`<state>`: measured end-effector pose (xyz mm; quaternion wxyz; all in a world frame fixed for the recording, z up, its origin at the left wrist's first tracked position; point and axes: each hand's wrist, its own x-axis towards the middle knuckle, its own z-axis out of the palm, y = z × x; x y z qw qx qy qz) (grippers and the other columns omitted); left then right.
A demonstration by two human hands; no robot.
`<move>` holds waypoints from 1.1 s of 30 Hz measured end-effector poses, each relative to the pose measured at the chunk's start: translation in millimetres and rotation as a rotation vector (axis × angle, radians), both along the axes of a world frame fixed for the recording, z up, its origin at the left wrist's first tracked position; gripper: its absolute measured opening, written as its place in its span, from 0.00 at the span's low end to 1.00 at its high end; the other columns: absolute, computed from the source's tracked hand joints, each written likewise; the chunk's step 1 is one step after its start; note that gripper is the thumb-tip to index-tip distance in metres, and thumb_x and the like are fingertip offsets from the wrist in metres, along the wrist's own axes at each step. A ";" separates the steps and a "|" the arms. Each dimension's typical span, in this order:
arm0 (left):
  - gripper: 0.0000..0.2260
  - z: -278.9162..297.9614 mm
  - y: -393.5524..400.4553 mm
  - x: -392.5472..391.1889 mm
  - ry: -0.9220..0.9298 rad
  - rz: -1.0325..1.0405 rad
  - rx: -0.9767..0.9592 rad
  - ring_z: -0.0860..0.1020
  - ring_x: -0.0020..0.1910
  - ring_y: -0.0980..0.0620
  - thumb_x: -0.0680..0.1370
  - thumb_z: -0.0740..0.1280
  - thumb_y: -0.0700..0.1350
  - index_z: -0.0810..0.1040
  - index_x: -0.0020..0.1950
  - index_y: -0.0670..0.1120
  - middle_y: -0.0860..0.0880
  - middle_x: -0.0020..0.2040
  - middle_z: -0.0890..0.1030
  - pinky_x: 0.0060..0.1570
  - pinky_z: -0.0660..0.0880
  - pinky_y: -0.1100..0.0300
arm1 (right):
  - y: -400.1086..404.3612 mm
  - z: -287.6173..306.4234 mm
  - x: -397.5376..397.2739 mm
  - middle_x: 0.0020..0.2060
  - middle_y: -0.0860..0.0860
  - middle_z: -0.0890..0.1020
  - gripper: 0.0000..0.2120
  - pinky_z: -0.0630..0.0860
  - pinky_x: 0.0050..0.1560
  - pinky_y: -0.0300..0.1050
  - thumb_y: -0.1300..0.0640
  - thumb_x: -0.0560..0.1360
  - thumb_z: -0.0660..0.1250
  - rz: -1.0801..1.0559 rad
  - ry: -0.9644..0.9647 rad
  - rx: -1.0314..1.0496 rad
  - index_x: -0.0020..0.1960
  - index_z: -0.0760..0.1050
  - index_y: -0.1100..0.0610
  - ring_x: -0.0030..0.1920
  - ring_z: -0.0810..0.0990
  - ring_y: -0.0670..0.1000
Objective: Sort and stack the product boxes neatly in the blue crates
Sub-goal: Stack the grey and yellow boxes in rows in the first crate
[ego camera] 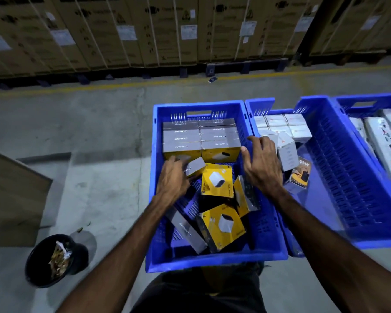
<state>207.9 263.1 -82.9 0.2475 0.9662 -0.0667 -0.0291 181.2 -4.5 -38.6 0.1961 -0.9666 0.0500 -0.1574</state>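
Observation:
A blue crate (266, 256) sits in front of me. Grey-topped yellow boxes (201, 137) are stacked in neat rows at its far end. Several loose yellow boxes (217, 180) lie jumbled in its near half. My left hand (173, 179) grips a small grey-sided box (195, 166) just in front of the stack. My right hand (261, 161) hovers with fingers spread at the stack's right end, over the crate wall. A second blue crate (348, 188) to the right holds white boxes (282, 125) and a box marked 65W (299, 175).
A third blue crate (357, 102) with long white packs stands at the far right. A black bin (35, 263) with scraps sits on the floor at lower left beside a brown carton (11, 195). Strapped cartons on pallets (167, 30) line the back.

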 end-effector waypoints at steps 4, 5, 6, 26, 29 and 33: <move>0.14 21.6 1.3 18.4 -0.099 -0.172 0.234 0.77 0.53 0.43 0.74 0.74 0.37 0.83 0.58 0.49 0.48 0.53 0.79 0.51 0.79 0.46 | 0.1 -0.5 -0.3 0.56 0.57 0.74 0.17 0.77 0.50 0.56 0.46 0.85 0.59 -0.001 0.008 -0.007 0.67 0.70 0.56 0.56 0.73 0.56; 0.15 30.0 -0.3 22.4 -0.103 -0.206 0.277 0.76 0.54 0.42 0.74 0.72 0.35 0.83 0.58 0.49 0.47 0.54 0.80 0.52 0.78 0.45 | -0.1 -0.7 -0.1 0.57 0.57 0.74 0.17 0.77 0.50 0.56 0.45 0.85 0.59 -0.002 0.014 -0.005 0.67 0.70 0.56 0.56 0.73 0.56; 0.16 34.7 -1.1 27.6 -0.115 -0.231 0.310 0.76 0.55 0.41 0.74 0.72 0.35 0.83 0.58 0.49 0.47 0.55 0.80 0.53 0.78 0.45 | -0.3 -0.7 0.1 0.57 0.57 0.74 0.18 0.78 0.50 0.56 0.45 0.85 0.58 -0.003 0.016 -0.004 0.67 0.70 0.56 0.56 0.73 0.56; 0.27 42.5 -11.2 62.7 0.022 -0.166 0.478 0.82 0.50 0.40 0.71 0.81 0.57 0.73 0.59 0.44 0.44 0.51 0.81 0.40 0.73 0.50 | -2.3 -4.3 0.5 0.55 0.56 0.74 0.17 0.78 0.49 0.55 0.45 0.85 0.58 -0.001 -0.016 0.007 0.66 0.71 0.56 0.54 0.73 0.55; 0.22 31.5 -18.4 48.9 0.050 -0.084 0.393 0.83 0.51 0.41 0.75 0.80 0.51 0.75 0.59 0.42 0.42 0.52 0.83 0.40 0.70 0.52 | -1.9 -4.6 0.1 0.55 0.56 0.74 0.17 0.79 0.49 0.56 0.45 0.85 0.57 0.003 -0.017 0.015 0.66 0.70 0.56 0.54 0.73 0.55; 0.19 23.6 -19.7 39.6 0.027 0.028 0.271 0.82 0.51 0.38 0.75 0.79 0.46 0.74 0.57 0.42 0.41 0.52 0.82 0.41 0.74 0.49 | -1.5 -3.1 -0.6 0.55 0.56 0.74 0.17 0.78 0.49 0.54 0.45 0.85 0.58 0.003 -0.016 0.012 0.66 0.71 0.57 0.54 0.72 0.55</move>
